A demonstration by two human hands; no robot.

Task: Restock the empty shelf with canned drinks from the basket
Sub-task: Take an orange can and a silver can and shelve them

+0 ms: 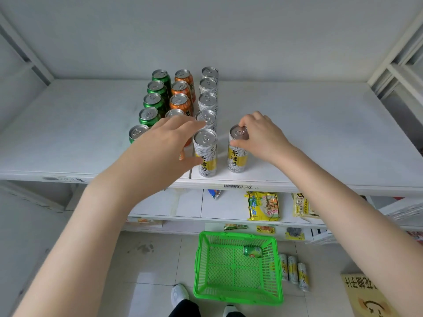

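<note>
The right hand (258, 136) pinches the top of a slim white-and-yellow can (237, 154) standing near the front edge of the white shelf (320, 133). The left hand (169, 143) is spread wide, thumb apparently against the neighbouring front can (205, 154). Behind stand rows of glossy green cans (153, 99) and orange cans (180, 90). The green plastic lattice basket (202, 266) holds one last green can (252, 251), so restocking looks nearly done.

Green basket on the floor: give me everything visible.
The green basket is bright plastic lattice, rectangular, walls flaring to a solid rim. It sits upright on the tiled floor below the shelf. One green can lies on its side inside, by the right wall. Three slim cans lie just outside its right wall.
</note>
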